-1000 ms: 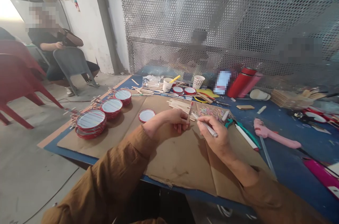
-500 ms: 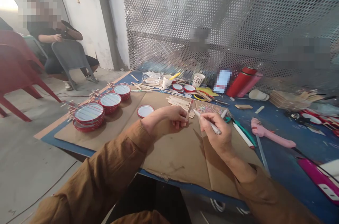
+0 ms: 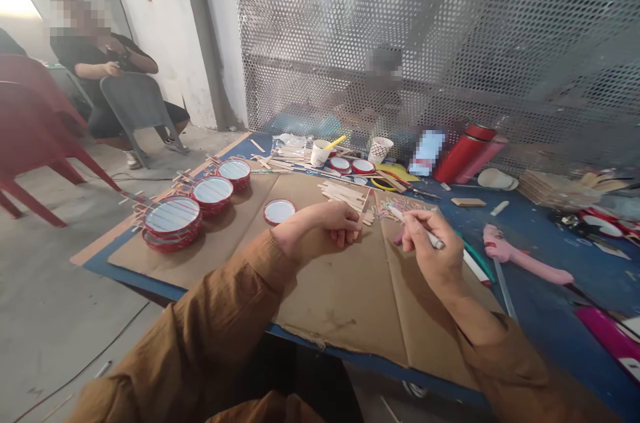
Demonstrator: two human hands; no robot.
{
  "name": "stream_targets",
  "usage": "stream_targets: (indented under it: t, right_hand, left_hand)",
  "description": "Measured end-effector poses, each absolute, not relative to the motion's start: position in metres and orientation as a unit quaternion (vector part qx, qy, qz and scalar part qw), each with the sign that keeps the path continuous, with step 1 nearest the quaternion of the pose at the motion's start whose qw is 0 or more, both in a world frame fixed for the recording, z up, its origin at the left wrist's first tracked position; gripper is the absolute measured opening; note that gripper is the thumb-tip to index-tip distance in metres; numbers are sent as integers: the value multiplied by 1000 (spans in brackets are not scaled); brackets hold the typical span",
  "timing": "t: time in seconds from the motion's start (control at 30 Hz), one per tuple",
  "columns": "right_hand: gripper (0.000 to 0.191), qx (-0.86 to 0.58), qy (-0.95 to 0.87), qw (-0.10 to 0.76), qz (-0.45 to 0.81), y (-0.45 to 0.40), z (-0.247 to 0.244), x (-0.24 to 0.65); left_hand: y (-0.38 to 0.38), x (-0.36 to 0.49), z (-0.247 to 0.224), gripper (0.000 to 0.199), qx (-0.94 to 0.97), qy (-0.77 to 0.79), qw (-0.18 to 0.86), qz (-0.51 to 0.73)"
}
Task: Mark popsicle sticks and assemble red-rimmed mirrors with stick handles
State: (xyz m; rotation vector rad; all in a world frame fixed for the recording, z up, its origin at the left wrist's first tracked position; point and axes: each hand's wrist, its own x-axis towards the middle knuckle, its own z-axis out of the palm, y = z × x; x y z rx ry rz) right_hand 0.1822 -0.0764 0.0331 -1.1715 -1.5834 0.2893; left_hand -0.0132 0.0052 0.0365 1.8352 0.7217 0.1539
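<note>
My left hand (image 3: 343, 223) pinches the lower end of a thin wooden craft stick (image 3: 365, 204), which it holds upright above the cardboard (image 3: 345, 296). Closed around a white marker pen (image 3: 434, 240) is my right hand (image 3: 433, 249); the pen's tip points left toward the stick without touching it. Behind the stick lie loose craft sticks (image 3: 340, 192) and a pile of small coloured rubber bands (image 3: 400, 203). Left of my left hand rests a single round red-rimmed lid (image 3: 279, 211) with a white face.
Several stacked red-rimmed pieces (image 3: 173, 216) with sticks and strings stand on the left. At the back are paper cups (image 3: 320, 155), a phone (image 3: 427, 153) and a red bottle (image 3: 463, 156). A pink glue gun (image 3: 530, 259) lies right. A person (image 3: 117, 76) sits beyond the table.
My right hand has drawn a little to the right, widening the gap between pen and stick. The stick is still in my left hand, and the camera view has shifted slightly.
</note>
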Motion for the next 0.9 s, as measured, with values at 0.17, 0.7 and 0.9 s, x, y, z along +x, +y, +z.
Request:
stream_targets:
  t: [0.17, 0.7, 0.9]
  right_hand:
    - [24, -509, -674, 519, 132, -76, 34, 183]
    - [25, -530, -683, 472, 173, -64, 26, 182]
    - [33, -499, -704, 485, 142, -60, 15, 175]
  left_hand:
    - [5, -13, 36, 15, 771, 305, 555, 67]
    - [7, -8, 31, 13, 791, 323, 512, 89]
    - [8, -12, 32, 5, 757, 298, 570, 116]
